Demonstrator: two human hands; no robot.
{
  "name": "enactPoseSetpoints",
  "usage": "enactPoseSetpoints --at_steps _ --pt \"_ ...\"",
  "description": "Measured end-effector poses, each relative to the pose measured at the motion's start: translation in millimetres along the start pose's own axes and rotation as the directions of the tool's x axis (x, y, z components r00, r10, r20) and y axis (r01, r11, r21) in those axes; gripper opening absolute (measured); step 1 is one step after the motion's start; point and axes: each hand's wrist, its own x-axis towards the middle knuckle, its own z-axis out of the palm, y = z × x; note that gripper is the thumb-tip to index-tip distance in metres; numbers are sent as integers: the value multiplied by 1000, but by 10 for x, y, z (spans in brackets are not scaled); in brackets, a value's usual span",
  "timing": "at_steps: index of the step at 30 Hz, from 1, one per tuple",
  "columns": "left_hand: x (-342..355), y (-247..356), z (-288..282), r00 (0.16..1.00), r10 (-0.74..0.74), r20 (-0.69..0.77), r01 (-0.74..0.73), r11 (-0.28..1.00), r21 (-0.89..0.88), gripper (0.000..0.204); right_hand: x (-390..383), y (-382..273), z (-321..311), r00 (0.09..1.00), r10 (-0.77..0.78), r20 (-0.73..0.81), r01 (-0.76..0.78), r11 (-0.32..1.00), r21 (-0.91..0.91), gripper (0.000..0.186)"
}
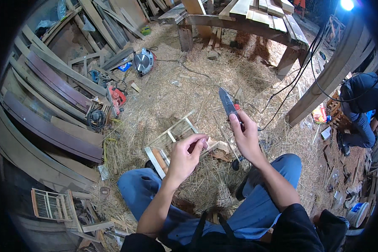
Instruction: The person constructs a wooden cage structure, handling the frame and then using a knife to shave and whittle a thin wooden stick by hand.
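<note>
My right hand (248,138) is closed round the handle of a knife (227,101), its broad dark blade pointing up and away from me. Left of it, my left hand (184,158) is pinched, thumb against fingers; a small pale bit shows at the fingertips, too small to name. The two hands are apart, above the space between my bent knees. Beneath and beyond the left hand, a small slatted wooden frame (171,136) lies on the straw- and shaving-covered ground, partly hidden by that hand.
A circular saw (143,61) and a red power tool (116,97) sit at the left, near leaning curved boards (50,122). Another slatted wooden piece (50,204) is at lower left. A plank-topped workbench (248,26) stands ahead. Right are a wooden post (323,80) with hanging cables and a crouching person (360,111).
</note>
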Motion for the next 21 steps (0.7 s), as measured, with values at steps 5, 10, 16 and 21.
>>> enactPoseSetpoints --at_steps 5,10,16,21 --pt "-8 43 28 999 -1 -35 2 1000 24 18 -5 -31 -5 994 -77 -83 68 991 -111 30" --pt "-14 41 55 998 46 -50 -45 999 20 18 -57 -71 27 997 -73 -40 65 985 -161 27" --pt "-4 54 95 997 35 -68 -32 999 36 18 -181 -15 182 988 -150 33 154 968 -197 23" --pt "3 68 67 998 23 -59 -21 999 36 17 -61 -66 111 996 -94 6 93 981 -172 23"
